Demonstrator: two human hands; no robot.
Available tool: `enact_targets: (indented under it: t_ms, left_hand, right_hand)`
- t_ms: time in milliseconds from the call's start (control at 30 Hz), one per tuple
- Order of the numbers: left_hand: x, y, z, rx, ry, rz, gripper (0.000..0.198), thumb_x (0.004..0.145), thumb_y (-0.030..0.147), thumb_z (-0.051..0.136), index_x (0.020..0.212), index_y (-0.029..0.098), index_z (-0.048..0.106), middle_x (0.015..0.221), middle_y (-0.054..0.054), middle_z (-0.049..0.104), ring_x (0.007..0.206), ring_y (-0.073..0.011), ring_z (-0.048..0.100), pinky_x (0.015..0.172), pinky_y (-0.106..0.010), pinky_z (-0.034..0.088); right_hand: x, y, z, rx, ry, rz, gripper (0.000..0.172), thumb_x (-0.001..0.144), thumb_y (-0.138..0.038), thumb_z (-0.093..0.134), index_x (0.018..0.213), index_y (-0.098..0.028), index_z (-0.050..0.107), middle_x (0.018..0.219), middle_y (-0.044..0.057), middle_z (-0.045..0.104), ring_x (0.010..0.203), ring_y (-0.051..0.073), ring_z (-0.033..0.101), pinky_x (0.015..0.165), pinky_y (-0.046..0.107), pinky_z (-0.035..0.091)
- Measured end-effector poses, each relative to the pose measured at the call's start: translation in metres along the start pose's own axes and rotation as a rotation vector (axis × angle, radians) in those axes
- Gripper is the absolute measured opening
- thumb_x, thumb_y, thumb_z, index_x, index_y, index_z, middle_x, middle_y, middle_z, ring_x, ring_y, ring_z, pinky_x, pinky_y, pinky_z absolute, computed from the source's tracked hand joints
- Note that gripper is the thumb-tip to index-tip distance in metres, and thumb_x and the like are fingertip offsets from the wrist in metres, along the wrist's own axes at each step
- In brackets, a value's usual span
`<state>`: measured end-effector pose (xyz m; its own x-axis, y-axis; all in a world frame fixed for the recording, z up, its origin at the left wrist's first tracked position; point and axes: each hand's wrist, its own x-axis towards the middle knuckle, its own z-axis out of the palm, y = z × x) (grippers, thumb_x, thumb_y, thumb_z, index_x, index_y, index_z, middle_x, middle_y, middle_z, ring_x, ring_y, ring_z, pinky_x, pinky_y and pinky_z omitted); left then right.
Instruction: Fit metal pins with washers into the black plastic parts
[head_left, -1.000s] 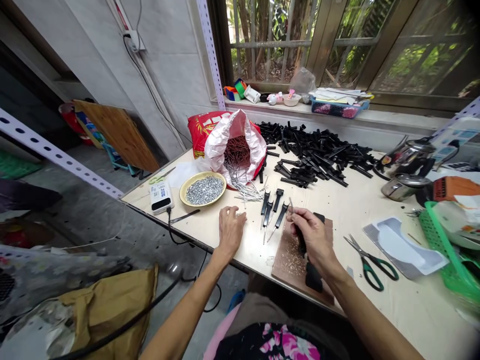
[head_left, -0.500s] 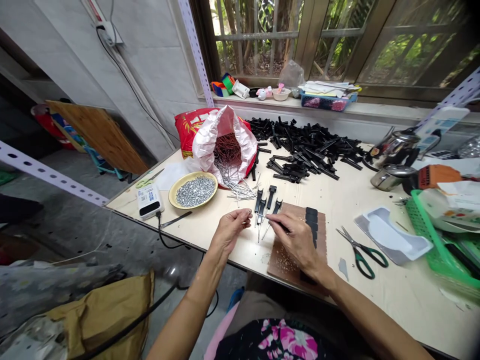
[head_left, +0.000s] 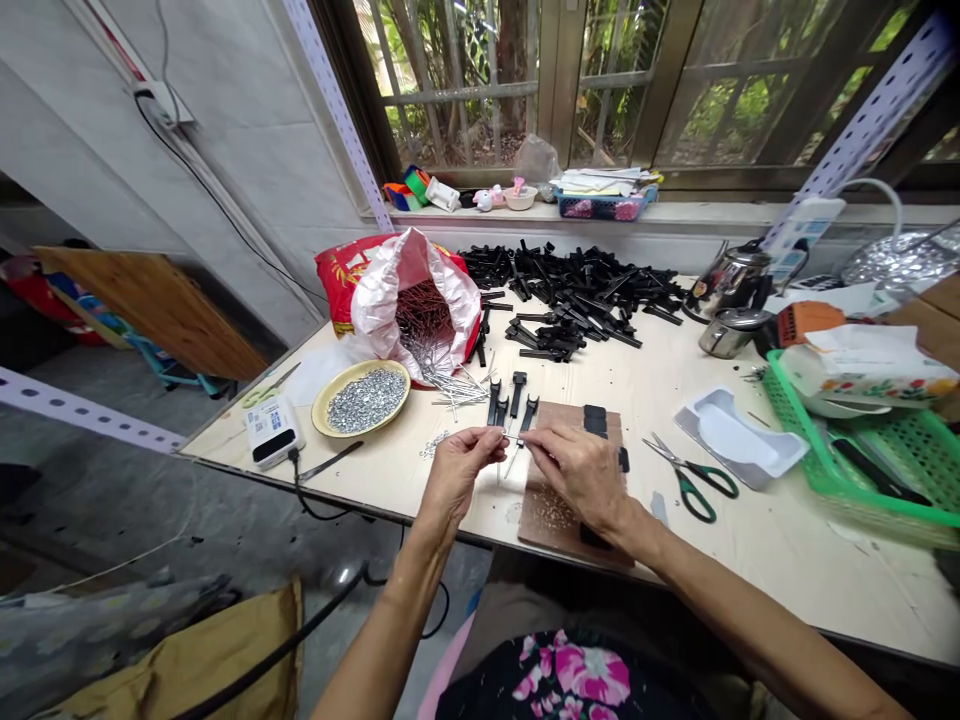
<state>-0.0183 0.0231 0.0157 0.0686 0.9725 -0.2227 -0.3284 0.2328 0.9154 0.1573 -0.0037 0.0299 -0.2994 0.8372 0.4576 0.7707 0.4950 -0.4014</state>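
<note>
A thin metal rod [head_left: 514, 437] runs between my two hands over the front of the table. My right hand [head_left: 581, 470] pinches one end of it, fingers closed. At the other end my left hand [head_left: 466, 468] has thumb and forefinger pressed together; whatever small piece is between them is hidden. Just beyond the fingertips lie several black plastic pieces [head_left: 517, 392] with forked or flat heads, some with thin rods sticking out. Beneath my right hand is a brown board [head_left: 547, 515] with light crumbs and black blocks [head_left: 595, 420] on it. Small metal bits [head_left: 435, 444] lie beside my left hand.
A yellow dish [head_left: 321, 412] of small metal pieces and an open sack [head_left: 375, 310] of rods stand at left. Behind is a heap of black pieces [head_left: 577, 290]. Green-handled scissors [head_left: 694, 480], a white tray [head_left: 739, 435] and a green basket [head_left: 825, 475] are at right.
My hands have come closer together, and the rod now bridges my fingertips. The view has shifted to the right, uncovering small metal bits beside my left hand.
</note>
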Motion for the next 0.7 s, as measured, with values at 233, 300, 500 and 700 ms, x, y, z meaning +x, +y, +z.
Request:
enact_targets:
  t_ms: [233,300,500,700]
  left_hand:
    - [-0.004,-0.004,0.006,0.156,-0.016,0.076,0.023,0.067,0.031,0.075,0.077,0.012,0.071,0.070,-0.004,0.068,0.064,-0.0114,0.060,0.067,-0.025,0.051]
    - [-0.003,-0.004,0.007,0.175,-0.025,0.088,0.022,0.067,0.031,0.075,0.077,0.012,0.071,0.070,-0.004,0.068,0.064,-0.0112,0.060,0.067,-0.024,0.051]
    - [-0.003,-0.007,0.012,0.203,-0.041,0.073,0.022,0.068,0.032,0.074,0.079,0.013,0.071,0.070,-0.002,0.067,0.064,-0.0108,0.060,0.068,-0.024,0.051]
    - [-0.005,-0.010,0.017,0.201,-0.037,0.060,0.023,0.068,0.032,0.074,0.080,0.012,0.071,0.072,-0.003,0.069,0.065,-0.0115,0.061,0.069,-0.025,0.051]
  right_hand:
    - [-0.006,0.004,-0.002,-0.154,0.054,0.002,0.024,0.095,-0.031,0.044,0.090,-0.021,0.065,0.081,0.003,0.066,0.072,0.016,0.058,0.065,0.027,0.035]
    - [-0.008,0.005,-0.002,-0.188,0.062,0.012,0.026,0.096,-0.032,0.043,0.088,-0.020,0.064,0.080,0.003,0.065,0.070,0.015,0.057,0.063,0.027,0.033]
    - [-0.012,0.008,0.000,-0.225,0.090,-0.009,0.018,0.094,-0.029,0.047,0.089,-0.020,0.061,0.081,0.001,0.064,0.070,0.014,0.055,0.064,0.028,0.031]
    - [-0.013,0.012,-0.001,-0.235,0.117,-0.001,0.020,0.094,-0.030,0.048,0.083,-0.019,0.061,0.076,0.001,0.063,0.066,0.014,0.054,0.063,0.028,0.030]
